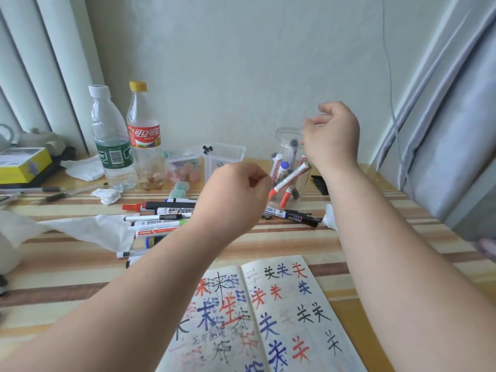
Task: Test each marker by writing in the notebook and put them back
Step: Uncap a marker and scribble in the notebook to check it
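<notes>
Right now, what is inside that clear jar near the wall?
Several markers stand loosely in the jar: red-tipped ones, a blue-capped one and a dark-tipped one. The right hand covers its upper right side, so anything there is hidden.

Bright, soft daylight everywhere, a bit pale and washed out. Hard to tell where from. Faint, soft shadows under the arms on the surface. A little shine on the bottles and the jar. Blurry at the right hand, most of all at its fingers. Stretched and bent near the edges, as at the leaning curtains. Smudgy and out of focus in the lower right corner.
</notes>
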`<control>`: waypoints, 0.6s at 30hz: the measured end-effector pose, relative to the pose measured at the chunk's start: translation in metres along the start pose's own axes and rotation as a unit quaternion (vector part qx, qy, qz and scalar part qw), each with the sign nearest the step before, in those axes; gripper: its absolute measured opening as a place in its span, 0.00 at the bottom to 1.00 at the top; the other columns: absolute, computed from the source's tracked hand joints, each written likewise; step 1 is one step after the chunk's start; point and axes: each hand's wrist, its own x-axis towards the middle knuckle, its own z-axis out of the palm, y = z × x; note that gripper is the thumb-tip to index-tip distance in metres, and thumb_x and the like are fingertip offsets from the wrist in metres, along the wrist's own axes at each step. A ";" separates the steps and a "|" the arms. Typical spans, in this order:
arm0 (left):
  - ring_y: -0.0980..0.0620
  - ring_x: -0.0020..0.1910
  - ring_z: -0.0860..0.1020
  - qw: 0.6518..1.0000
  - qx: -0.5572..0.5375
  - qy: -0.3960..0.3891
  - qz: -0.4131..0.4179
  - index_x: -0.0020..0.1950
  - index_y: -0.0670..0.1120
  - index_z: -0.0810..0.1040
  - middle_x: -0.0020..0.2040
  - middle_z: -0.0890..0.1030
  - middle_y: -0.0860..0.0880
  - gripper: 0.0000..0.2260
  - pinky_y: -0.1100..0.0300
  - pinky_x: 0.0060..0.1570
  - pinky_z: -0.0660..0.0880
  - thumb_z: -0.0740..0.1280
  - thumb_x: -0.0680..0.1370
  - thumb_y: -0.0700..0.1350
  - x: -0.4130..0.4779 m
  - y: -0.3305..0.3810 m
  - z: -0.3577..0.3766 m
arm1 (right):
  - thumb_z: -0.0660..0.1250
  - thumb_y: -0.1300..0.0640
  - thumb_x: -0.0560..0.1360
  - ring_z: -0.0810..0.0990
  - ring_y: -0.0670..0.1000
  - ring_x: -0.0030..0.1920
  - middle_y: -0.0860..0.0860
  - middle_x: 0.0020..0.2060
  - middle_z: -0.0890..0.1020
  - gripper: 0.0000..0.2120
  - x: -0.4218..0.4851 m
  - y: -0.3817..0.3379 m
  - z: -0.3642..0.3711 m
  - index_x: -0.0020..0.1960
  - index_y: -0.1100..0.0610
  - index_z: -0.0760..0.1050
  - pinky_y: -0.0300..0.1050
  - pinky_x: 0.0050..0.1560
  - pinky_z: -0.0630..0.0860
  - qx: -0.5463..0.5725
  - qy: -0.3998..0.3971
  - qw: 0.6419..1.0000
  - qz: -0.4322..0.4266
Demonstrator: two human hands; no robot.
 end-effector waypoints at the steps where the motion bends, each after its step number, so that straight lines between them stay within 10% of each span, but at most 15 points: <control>1: 0.59 0.33 0.80 1.000 0.003 0.001 -0.003 0.42 0.54 0.81 0.34 0.82 0.57 0.09 0.63 0.34 0.75 0.66 0.80 0.47 -0.001 -0.002 -0.001 | 0.69 0.54 0.73 0.85 0.54 0.45 0.49 0.49 0.83 0.17 -0.004 -0.001 -0.001 0.61 0.54 0.76 0.54 0.51 0.82 -0.001 -0.002 1.000 0.001; 7: 0.64 0.36 0.78 0.997 0.028 0.058 -0.052 0.41 0.53 0.82 0.32 0.81 0.58 0.08 0.74 0.30 0.67 0.67 0.80 0.47 -0.029 -0.035 -0.036 | 0.69 0.60 0.74 0.78 0.37 0.34 0.42 0.36 0.80 0.03 -0.048 -0.007 -0.010 0.47 0.55 0.80 0.35 0.37 0.73 -0.029 -0.061 0.997 -0.021; 18: 0.57 0.26 0.75 0.982 0.052 0.101 -0.148 0.41 0.52 0.82 0.33 0.83 0.53 0.09 0.61 0.30 0.71 0.67 0.80 0.46 -0.084 -0.095 -0.086 | 0.70 0.56 0.75 0.77 0.47 0.41 0.40 0.37 0.77 0.06 -0.179 -0.014 0.030 0.49 0.47 0.79 0.44 0.45 0.75 -0.160 -0.444 0.873 -0.126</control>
